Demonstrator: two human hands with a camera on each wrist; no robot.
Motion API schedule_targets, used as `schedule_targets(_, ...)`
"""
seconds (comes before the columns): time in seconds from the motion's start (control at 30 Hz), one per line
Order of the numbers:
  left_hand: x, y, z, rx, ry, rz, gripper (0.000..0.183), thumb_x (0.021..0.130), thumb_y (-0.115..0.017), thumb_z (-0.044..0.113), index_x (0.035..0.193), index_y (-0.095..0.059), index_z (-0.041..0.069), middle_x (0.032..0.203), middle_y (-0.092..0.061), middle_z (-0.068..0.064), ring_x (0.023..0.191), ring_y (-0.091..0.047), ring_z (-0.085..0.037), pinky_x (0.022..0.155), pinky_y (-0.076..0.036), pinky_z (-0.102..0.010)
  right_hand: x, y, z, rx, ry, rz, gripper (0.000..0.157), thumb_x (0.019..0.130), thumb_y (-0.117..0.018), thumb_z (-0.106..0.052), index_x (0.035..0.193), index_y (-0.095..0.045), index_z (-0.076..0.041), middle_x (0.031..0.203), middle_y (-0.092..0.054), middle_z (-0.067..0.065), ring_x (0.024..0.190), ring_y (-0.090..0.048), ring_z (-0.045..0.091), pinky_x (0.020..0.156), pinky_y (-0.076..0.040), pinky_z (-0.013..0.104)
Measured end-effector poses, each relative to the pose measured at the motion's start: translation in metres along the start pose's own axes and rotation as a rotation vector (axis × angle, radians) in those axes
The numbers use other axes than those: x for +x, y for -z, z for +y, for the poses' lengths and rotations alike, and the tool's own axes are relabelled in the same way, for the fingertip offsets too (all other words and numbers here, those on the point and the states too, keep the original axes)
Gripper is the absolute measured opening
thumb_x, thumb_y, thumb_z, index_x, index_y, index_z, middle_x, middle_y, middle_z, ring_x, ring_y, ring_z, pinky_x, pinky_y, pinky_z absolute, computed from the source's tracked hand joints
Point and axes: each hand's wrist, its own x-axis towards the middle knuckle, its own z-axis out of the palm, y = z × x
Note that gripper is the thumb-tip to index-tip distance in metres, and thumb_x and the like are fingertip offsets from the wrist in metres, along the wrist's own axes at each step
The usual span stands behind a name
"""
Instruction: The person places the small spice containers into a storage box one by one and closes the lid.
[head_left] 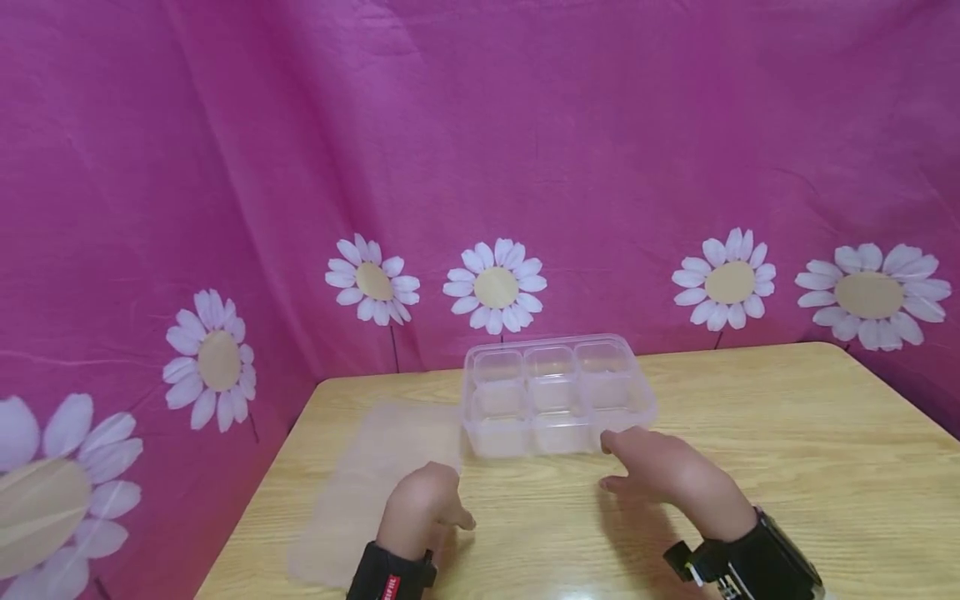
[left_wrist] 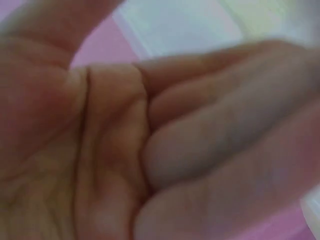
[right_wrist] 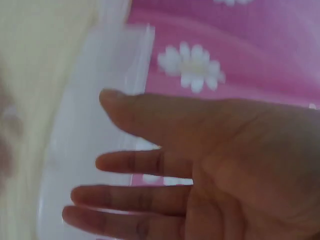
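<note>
A clear plastic box [head_left: 555, 400] with several square compartments stands near the back of the table. My right hand [head_left: 656, 462] is held at the box's near right corner, its fingertips overlapping that corner in the head view. In the right wrist view the same hand [right_wrist: 200, 165] has its fingers straight and apart, with nothing in them. My left hand [head_left: 427, 504] hovers by the right edge of a flat translucent sheet [head_left: 360, 492], lying left of the box. In the left wrist view its palm and long fingers [left_wrist: 225, 125] show, holding nothing.
The wooden table [head_left: 787, 433] extends to both sides of the box. Behind and to the left hangs a magenta cloth [head_left: 600, 167] printed with white daisies. Dark bands with small devices are strapped on both wrists.
</note>
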Motion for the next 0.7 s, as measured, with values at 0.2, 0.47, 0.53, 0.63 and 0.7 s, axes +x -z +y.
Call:
schedule_targets(0.2, -0.003, 0.017, -0.016, -0.012, -0.018, -0.044, 0.025, 0.071, -0.074, 0.018, 0.065, -0.055, 0.004, 0.060, -0.056, -0.005, 0.055, -0.051, -0.018, 0.051, -0.038, -0.030, -0.003, -0.030, -0.054, -0.055, 0.250, -0.033, 0.026, 0.074, -0.073, -0.028, 0.086, -0.060, -0.010, 0.082, -0.058, 0.000, 0.074, -0.056, 0.016, 0.062, -0.052, 0.036)
schedule_targets(0.47, -0.005, 0.037, -0.089, -0.198, 0.310, -0.008, 0.069, 0.069, -0.079, 0.020, 0.123, -0.051, -0.011, 0.122, -0.056, -0.031, 0.106, -0.052, -0.039, 0.094, -0.043, -0.058, -0.007, -0.076, -0.103, -0.080, 0.645, -0.120, 0.060, 0.096, -0.030, -0.053, 0.138, -0.043, -0.012, 0.141, -0.050, 0.004, 0.119, -0.051, 0.016, 0.083, -0.054, 0.036)
schedule_targets(0.53, -0.003, 0.035, -0.100, -0.254, 0.356, -0.025, 0.076, 0.069, -0.079, 0.021, 0.128, -0.046, -0.012, 0.129, -0.050, -0.034, 0.112, -0.047, -0.043, 0.097, -0.039, -0.061, -0.006, -0.086, -0.107, -0.101, 0.695, -0.098, 0.059, 0.098, -0.025, -0.051, 0.142, -0.037, -0.012, 0.144, -0.047, 0.005, 0.122, -0.049, 0.016, 0.084, -0.053, 0.035)
schedule_targets(0.63, 0.001, 0.034, -0.108, -0.293, 0.380, -0.051, 0.080, 0.070, -0.078, 0.024, 0.131, -0.041, -0.012, 0.133, -0.045, -0.035, 0.115, -0.044, -0.045, 0.099, -0.035, -0.063, -0.004, -0.094, -0.108, -0.100, 0.724, -0.089, 0.057, 0.099, -0.027, -0.047, 0.142, -0.037, -0.011, 0.144, -0.047, 0.006, 0.121, -0.050, 0.016, 0.084, -0.053, 0.033)
schedule_targets(0.7, 0.004, 0.034, -0.110, -0.315, 0.386, -0.060, 0.081, 0.071, -0.077, 0.025, 0.132, -0.039, -0.013, 0.134, -0.043, -0.036, 0.116, -0.042, -0.046, 0.100, -0.034, -0.064, -0.004, -0.097, -0.108, -0.091, 0.723, -0.095, 0.057, 0.099, -0.029, -0.047, 0.142, -0.037, -0.011, 0.144, -0.047, 0.008, 0.121, -0.050, 0.016, 0.084, -0.053, 0.032)
